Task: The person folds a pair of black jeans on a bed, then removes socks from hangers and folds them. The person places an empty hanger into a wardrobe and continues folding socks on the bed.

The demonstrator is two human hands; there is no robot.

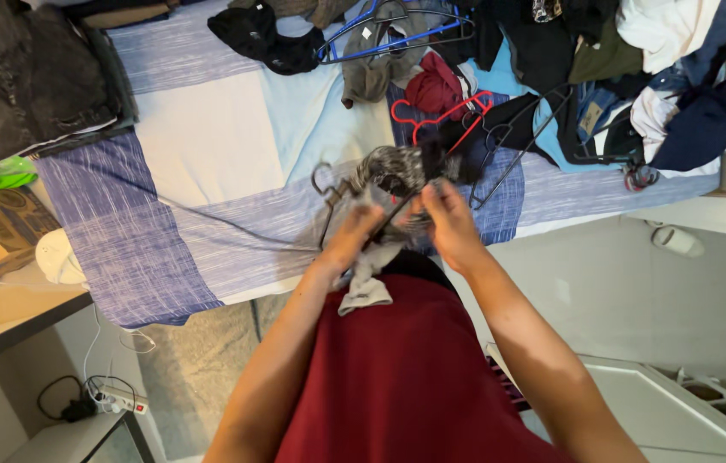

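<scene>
Over the bed (208,146), left hand (352,233) and right hand (447,221) both clench a grey marled garment (393,176) on a dark hanger (328,193); best to steady the hook and ease fabric off each shoulder, not tug.

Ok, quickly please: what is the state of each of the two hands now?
Left hand: closed on the grey garment, beside the dark hanger.
Right hand: closed on the same grey garment.
</scene>
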